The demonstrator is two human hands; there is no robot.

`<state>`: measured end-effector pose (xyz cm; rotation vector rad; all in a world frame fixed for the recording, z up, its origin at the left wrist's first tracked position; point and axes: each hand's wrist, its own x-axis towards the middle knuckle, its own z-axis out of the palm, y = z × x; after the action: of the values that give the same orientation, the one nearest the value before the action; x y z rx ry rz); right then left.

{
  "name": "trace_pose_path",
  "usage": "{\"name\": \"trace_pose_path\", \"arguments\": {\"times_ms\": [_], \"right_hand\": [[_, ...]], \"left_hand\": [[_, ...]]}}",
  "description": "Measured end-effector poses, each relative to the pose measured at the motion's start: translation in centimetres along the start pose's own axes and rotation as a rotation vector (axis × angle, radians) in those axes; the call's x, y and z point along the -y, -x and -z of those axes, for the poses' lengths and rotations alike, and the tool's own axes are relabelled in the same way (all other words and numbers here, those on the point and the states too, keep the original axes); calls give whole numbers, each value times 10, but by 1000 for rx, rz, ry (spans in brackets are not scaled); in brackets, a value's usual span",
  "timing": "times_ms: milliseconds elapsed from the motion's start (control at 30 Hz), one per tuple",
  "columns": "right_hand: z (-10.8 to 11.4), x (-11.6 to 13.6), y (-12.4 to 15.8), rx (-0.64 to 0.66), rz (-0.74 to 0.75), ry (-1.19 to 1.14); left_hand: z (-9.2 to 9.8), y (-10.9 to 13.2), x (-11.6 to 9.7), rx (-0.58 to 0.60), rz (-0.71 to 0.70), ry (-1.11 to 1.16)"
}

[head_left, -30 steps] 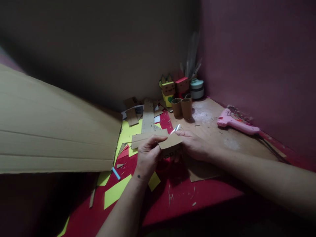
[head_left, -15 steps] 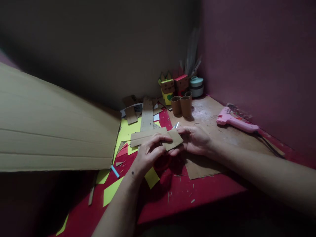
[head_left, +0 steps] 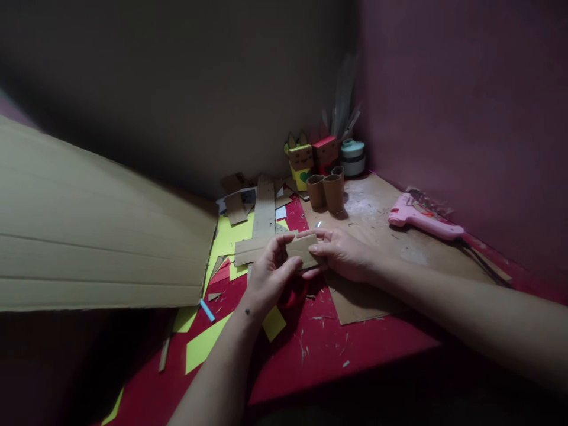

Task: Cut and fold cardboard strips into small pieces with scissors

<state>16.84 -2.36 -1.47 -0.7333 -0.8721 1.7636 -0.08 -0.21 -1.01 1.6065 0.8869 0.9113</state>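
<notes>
A small rectangular cardboard piece [head_left: 302,252] is held between both hands above the red tabletop [head_left: 310,355]. My left hand [head_left: 276,269] grips its left side, thumb along the lower edge. My right hand [head_left: 344,253] pinches the right side, thumb on the front face and fingers behind, partly hidden. Just behind the hands a shiny blade tip [head_left: 318,225] shows; its body is hidden. Beneath the hands lies something round and red [head_left: 293,294], perhaps a scissors handle, mostly covered. Close by are a cardboard strip [head_left: 249,251] and a yellow paper piece [head_left: 274,323].
A pink glue gun [head_left: 423,219] lies on a cardboard sheet [head_left: 377,236] at right. Several cardboard tubes [head_left: 333,194], yellow [head_left: 302,167] and red [head_left: 326,152] box figures and a teal-lidded pot [head_left: 353,157] stand at the back. A large cardboard panel [head_left: 106,236] rises at left.
The cardboard piece has been turned in my hands and sits slightly further left. My right thumb now presses on its face, and my left fingers have shifted to its left edge.
</notes>
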Motion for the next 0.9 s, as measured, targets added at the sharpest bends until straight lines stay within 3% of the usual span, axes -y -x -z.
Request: {"name": "trace_pose_path", "arguments": {"times_ms": [233, 300, 467, 733, 900], "right_hand": [[3, -4, 2, 78, 113, 144], [1, -3, 4, 67, 129, 188], [-3, -3, 7, 101, 225, 361], [-2, -11, 7, 53, 429, 718], [-4, -11, 5, 63, 409, 752]], "left_hand": [[0, 7, 3, -153, -229, -293], [0, 7, 1, -183, -207, -287], [-2, 6, -8, -138, 0, 18], [-6, 7, -12, -182, -120, -87], [-4, 8, -10, -210, -168, -101]]}}
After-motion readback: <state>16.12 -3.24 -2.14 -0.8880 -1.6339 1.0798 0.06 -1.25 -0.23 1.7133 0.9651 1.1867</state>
